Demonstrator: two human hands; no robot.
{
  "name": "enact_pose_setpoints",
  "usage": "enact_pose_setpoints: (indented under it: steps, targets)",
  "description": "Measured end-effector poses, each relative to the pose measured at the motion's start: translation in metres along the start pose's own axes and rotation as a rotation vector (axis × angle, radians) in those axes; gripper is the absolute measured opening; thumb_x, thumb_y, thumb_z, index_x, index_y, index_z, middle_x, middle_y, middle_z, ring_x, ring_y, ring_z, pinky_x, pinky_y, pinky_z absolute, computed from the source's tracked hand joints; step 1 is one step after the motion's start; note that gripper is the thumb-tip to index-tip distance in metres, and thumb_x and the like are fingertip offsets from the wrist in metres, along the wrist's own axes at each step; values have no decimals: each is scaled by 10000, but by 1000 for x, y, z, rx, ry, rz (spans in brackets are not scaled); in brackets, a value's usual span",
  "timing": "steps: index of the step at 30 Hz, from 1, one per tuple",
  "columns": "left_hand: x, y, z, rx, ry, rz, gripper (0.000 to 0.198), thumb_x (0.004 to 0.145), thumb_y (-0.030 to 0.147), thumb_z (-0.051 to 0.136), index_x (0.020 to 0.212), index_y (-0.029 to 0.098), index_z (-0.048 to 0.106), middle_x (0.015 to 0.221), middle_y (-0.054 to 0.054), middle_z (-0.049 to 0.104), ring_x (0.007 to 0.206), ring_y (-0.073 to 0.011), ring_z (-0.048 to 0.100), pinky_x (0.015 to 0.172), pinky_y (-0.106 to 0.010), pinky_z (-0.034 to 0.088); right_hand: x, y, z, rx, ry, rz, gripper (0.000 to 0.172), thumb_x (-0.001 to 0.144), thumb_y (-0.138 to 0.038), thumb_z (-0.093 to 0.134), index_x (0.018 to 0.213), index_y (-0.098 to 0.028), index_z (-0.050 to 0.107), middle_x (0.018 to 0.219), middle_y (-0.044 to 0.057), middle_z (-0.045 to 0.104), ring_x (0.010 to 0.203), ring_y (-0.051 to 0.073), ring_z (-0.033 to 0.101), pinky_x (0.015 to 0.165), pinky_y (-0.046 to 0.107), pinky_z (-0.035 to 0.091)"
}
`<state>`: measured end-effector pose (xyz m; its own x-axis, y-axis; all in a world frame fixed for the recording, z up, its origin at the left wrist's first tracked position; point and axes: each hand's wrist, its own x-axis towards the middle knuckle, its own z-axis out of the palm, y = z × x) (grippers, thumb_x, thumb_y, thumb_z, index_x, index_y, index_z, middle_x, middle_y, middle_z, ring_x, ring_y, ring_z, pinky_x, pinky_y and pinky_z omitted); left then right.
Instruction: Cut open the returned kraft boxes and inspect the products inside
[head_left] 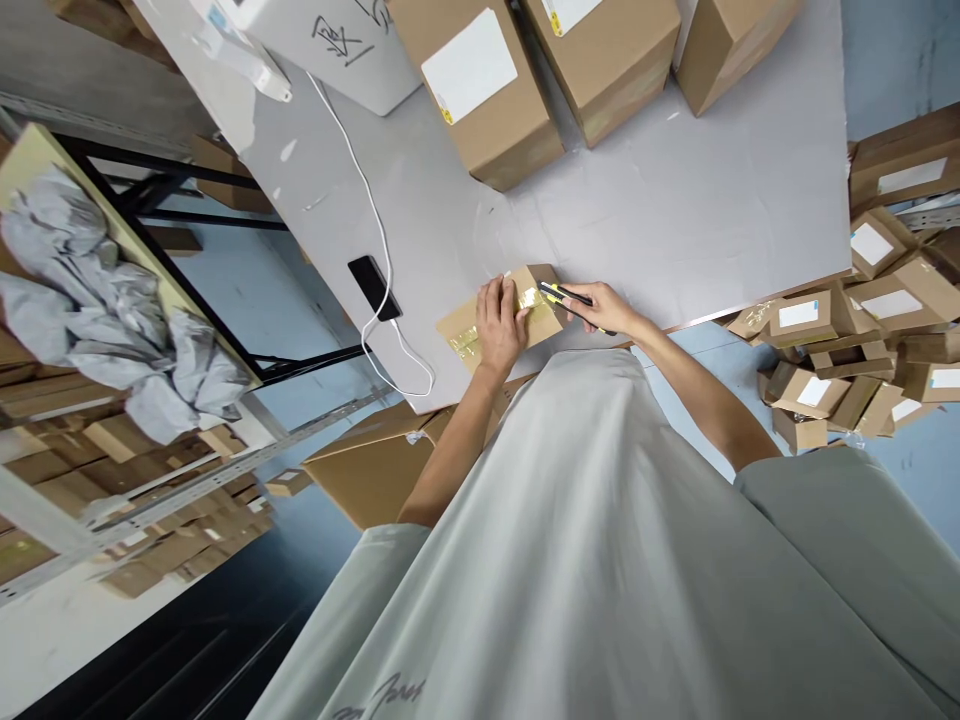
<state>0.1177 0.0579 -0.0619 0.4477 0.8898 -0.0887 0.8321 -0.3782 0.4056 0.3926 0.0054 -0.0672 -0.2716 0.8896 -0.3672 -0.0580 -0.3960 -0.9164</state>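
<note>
Taped carton at near edge, cutter on its tape

Small carton (544,328) sat on the grey worktop (675,220), at the near edge, closer to the near-left corner than the near-right. Shiny tape (529,299) ran over it; contents hidden.

Left hand (498,322) lay across the carton's top, fingers together, reaching its far side. Could not tell whether the fingers clasped that side or only pressed down. Right hand (600,308) was closed around a black-and-yellow cutter (555,292), its tip at the tape on the carton's right part. Contact of blade and tape could not be made out.

Farther back, toward the worktop's far edge: three large cartons, left (517,150), middle (622,95) and right (720,50). White labels on the left and middle ones; insides not visible. Left of them, a white box (337,50) with black handwriting, its top cut off by the frame. Dark phone (370,283) lay near the left edge, a white cable (367,185) looping over it.

Below the near-left corner stood a big brown carton (375,465); its contents could not be read. Off the left edge, crumpled grey bags (120,270) were heaped on a pale board, with racked cartons (157,555) below. Past the near-right corner, on the blue floor, lay a jumbled pile of cartons (806,318), several with white labels.
</note>
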Motion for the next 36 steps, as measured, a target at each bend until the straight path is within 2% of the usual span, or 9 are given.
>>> enact_pose_setpoints:
  steps: [9, 14, 17, 23, 26, 29, 31, 33, 36]
  targets:
    - [-2, 7, 1, 10, -3, 7, 880, 1175, 749, 215, 1681, 136, 590, 1739, -316, 580, 1741, -403, 457, 1453, -713, 286, -43, 3, 0, -82, -31, 96, 475, 1108, -400, 693, 1533, -207, 778, 814, -30, 782, 483, 94, 600, 477, 190, 493]
    - [-2, 6, 1, 4, -7, 0, 915, 1162, 777, 184, 1701, 155, 583, 1741, -298, 586, 1732, -399, 474, 1460, -694, 285, -66, 14, 11, -93, 0, 139, 504, 1104, -479, 694, 1523, -214, 787, 837, -26, 788, 491, 99, 612, 529, 210, 520]
    - [0, 7, -4, -2, -22, -5, 900, 1162, 772, 200, 1718, 166, 566, 1752, -285, 577, 1725, -401, 478, 1457, -686, 288, -74, 17, 7, -125, 7, 132, 525, 1096, -543, 704, 1490, -210, 800, 842, -21, 790, 492, 104, 616, 550, 226, 521]
    - [13, 13, -28, -51, -59, -22, 885, 1132, 804, 358, 1698, 161, 581, 1702, -290, 607, 1624, -452, 551, 1385, -677, 393, -79, 26, -7, -11, 249, 115, 714, 1034, -821, 667, 1383, -203, 739, 880, 14, 808, 532, 129, 650, 546, 255, 564]
    - [26, 7, -36, -86, 43, -131, 963, 1097, 868, 386, 1704, 140, 553, 1621, -310, 648, 1570, -485, 576, 1341, -701, 426, -72, 28, 2, 41, 301, 143, 754, 993, -887, 661, 1325, -211, 686, 984, 59, 850, 560, 130, 690, 548, 254, 585]
    - [41, -10, -42, -143, 203, -254, 1003, 1088, 867, 423, 1768, 131, 447, 1551, -320, 666, 1535, -493, 601, 1322, -707, 435, -56, 24, 19, 70, 282, 152, 734, 1005, -862, 651, 1363, -221, 644, 1137, 112, 871, 634, 147, 751, 569, 260, 612]
    - [47, -22, -49, -167, 242, -302, 974, 1098, 821, 456, 1804, 154, 389, 1488, -304, 688, 1477, -487, 652, 1293, -704, 463, -42, 20, 31, 79, 255, 137, 699, 1024, -827, 638, 1392, -232, 630, 1229, 129, 862, 705, 167, 792, 598, 271, 639]
    - [49, -30, -57, -153, 178, -408, 903, 1112, 761, 478, 1810, 194, 394, 1438, -276, 705, 1409, -473, 704, 1261, -692, 496, -29, 15, 39, 67, 238, 133, 677, 1041, -809, 608, 1423, -250, 622, 1317, 132, 840, 767, 185, 823, 608, 282, 659]
    - [43, -33, -71, -107, 7, -707, 757, 1121, 687, 504, 1723, 229, 519, 1457, -247, 699, 1350, -434, 742, 1232, -622, 543, -18, 11, 43, -14, 278, 146, 672, 1059, -817, 553, 1456, -279, 626, 1392, 118, 808, 807, 207, 846, 593, 294, 671]
